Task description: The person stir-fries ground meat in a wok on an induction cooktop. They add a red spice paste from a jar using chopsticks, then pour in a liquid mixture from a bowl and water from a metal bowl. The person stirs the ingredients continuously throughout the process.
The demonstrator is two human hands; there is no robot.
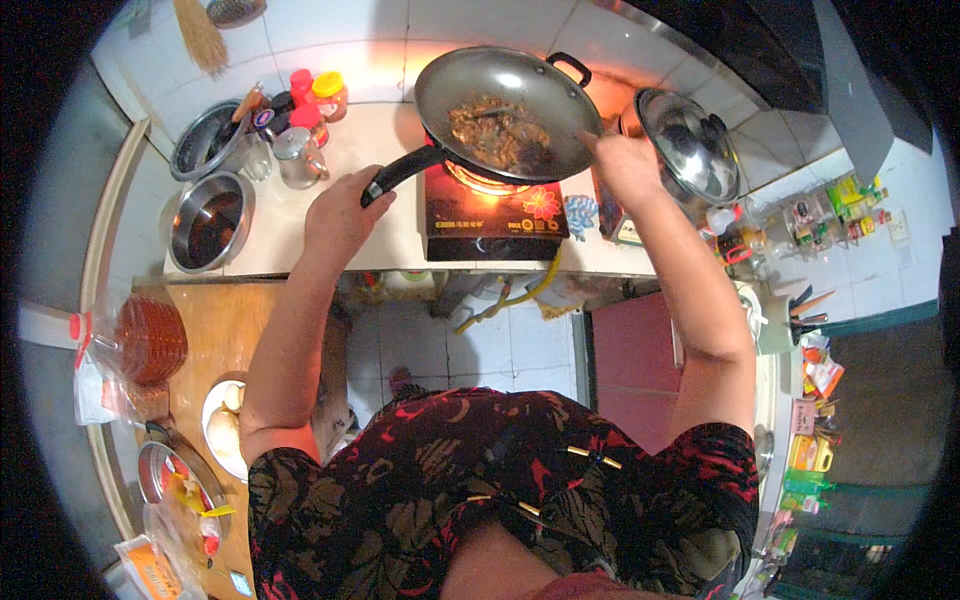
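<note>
My left hand (341, 214) grips the black handle (401, 174) of a dark wok (442, 90) from its left side. Browned, chopped food (499, 135) lies in the bottom of the wok, with a dark utensil-like shape partly among it. The wok is over the glowing plate (487, 184) of an electric cooktop (491, 217). At the wok's right rim is my right hand (626, 169), fingers curled and one finger reaching over the edge. Whether it holds a utensil cannot be made out. A short loop handle (571, 67) stands on the wok's far side.
A lidded pot (686, 146) stands close right of my right hand. Left of the wok are a glass jug (298, 154), a yellow-lidded jar (330, 94) and a metal bowl of dark liquid (210, 225). A yellow hose (517, 300) hangs below the counter's front edge.
</note>
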